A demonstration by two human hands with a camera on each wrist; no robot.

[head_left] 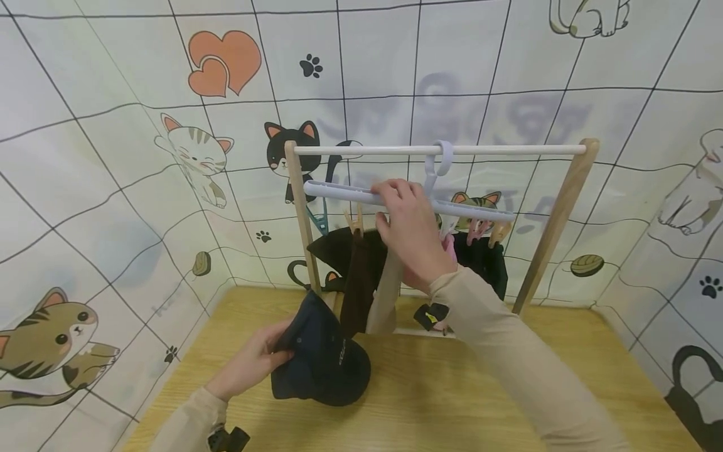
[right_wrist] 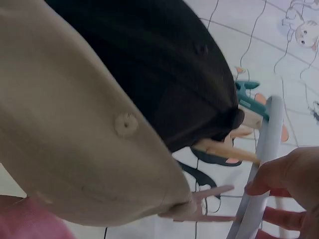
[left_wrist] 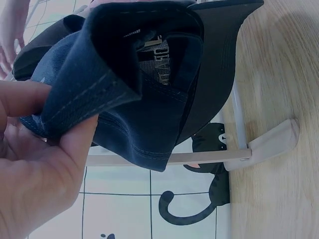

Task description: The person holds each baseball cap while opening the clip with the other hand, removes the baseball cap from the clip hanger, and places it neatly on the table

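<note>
My left hand (head_left: 257,358) pinches the edge of a navy baseball cap (head_left: 319,358) between thumb and fingers, low in front of the rack. In the left wrist view, the cap (left_wrist: 164,114) shows its hollow inside and its brim. Higher up, my right hand (head_left: 415,232) grips the pale lavender bar of a clip hanger (head_left: 333,191), thumb and fingers around it in the right wrist view. From the hanger's clips hang a beige cap (right_wrist: 84,134), a dark cap (right_wrist: 164,74) beside it, and a dark brown item (head_left: 357,282). My right hand partly covers the beige one.
The hanger hooks over the white rail (head_left: 361,150) of a small rack with wooden posts (head_left: 556,226). A teal clip (head_left: 320,220) sits at the left end; pink and orange clips (head_left: 499,233) hold black items (head_left: 486,267) at right. Below lies a wooden tabletop (head_left: 440,402), cat-print walls around it.
</note>
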